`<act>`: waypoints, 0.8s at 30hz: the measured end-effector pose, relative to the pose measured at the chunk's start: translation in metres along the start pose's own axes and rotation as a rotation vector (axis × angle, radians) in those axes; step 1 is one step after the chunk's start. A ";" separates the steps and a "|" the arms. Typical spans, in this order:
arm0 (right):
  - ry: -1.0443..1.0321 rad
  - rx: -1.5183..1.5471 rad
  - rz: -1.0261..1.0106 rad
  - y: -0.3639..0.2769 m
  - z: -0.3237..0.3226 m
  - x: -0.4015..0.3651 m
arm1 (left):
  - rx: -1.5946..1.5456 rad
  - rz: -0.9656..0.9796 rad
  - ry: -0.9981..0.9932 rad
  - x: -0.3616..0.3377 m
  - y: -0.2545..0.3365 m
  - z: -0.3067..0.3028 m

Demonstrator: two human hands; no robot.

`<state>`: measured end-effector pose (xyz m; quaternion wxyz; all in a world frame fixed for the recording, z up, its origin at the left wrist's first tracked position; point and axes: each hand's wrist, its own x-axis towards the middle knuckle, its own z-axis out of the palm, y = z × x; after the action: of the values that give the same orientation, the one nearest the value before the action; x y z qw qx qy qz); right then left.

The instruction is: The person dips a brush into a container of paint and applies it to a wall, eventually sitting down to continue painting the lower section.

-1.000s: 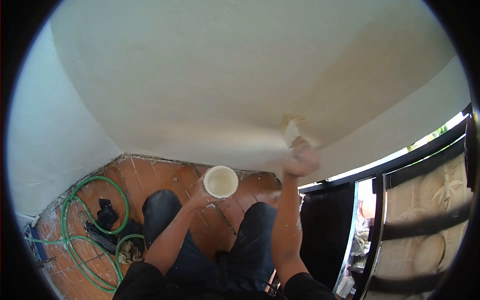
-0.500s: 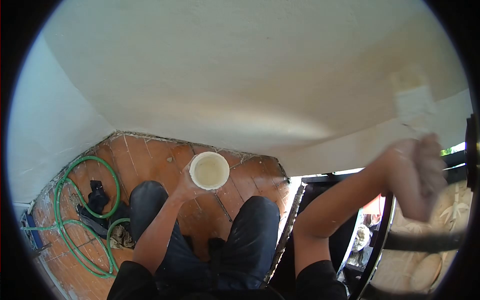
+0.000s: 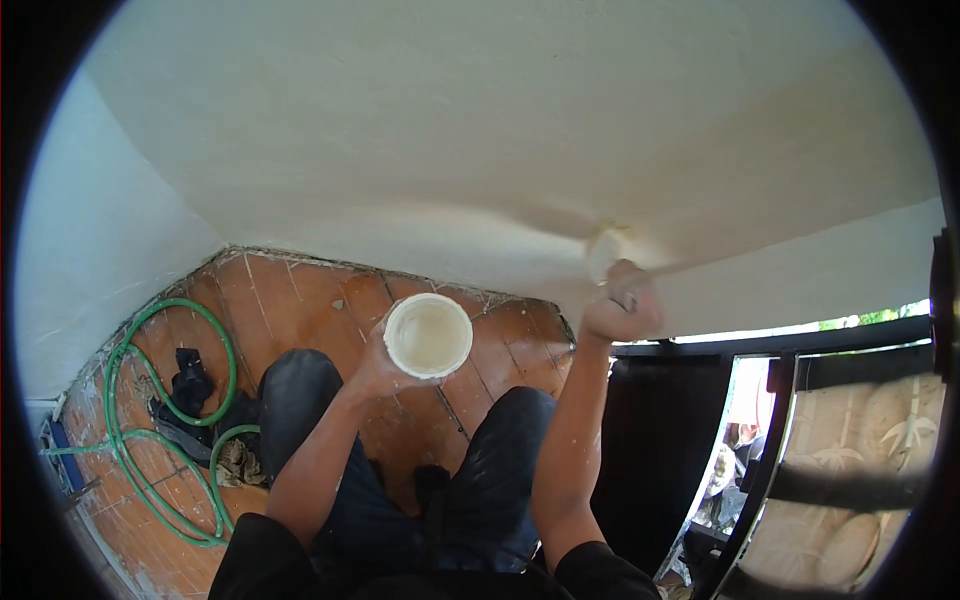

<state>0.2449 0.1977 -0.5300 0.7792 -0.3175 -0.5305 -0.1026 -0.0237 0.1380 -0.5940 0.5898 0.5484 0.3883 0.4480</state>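
My left hand [image 3: 378,362] grips a white tub [image 3: 468,338] from its left side, holding it upright above the floor between my knees. Pale liquid [image 3: 428,334], which looks like paint, lies inside it. In my right hand [image 3: 628,305], closed round its handle, is a paintbrush [image 3: 605,250] with a pale head. The bristles meet the lower part of the cream wall [image 3: 450,130], right of the tub. My fingers cover most of the brush handle, and the brush is slightly blurred.
A green hose [image 3: 235,370] lies coiled on the orange tile floor [image 3: 300,310] at left, beside dark cloths [image 3: 190,385]. On the right stands a dark metal railing [image 3: 670,430], with a patterned beige panel [image 3: 860,430] beyond its bars.
My right hand has swept left with the paintbrush, from the far right over the railing to the wall near the middle. The tub is slightly nearer and further right.
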 end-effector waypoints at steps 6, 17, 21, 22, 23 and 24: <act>0.160 -0.003 0.458 -0.004 -0.006 -0.002 | -0.038 0.103 0.018 0.009 0.002 0.003; 0.183 0.208 -0.508 -0.095 0.044 0.339 | -0.003 0.110 0.007 0.003 0.007 0.006; 0.026 0.306 -0.312 -0.054 0.046 0.162 | 0.018 0.137 0.049 0.003 0.007 0.003; -0.075 0.481 -0.151 -0.042 0.028 0.135 | 0.017 0.137 0.054 0.004 0.008 0.003; -0.026 0.391 0.010 -0.043 0.024 0.107 | -0.078 0.076 0.028 0.001 0.010 0.003; 0.044 0.195 0.133 -0.035 0.016 0.075 | -0.174 0.014 0.007 -0.002 0.012 0.002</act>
<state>0.2468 0.1928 -0.4454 0.8229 -0.2726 -0.4986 -0.0056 -0.0234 0.1349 -0.5823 0.6306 0.4965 0.3460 0.4860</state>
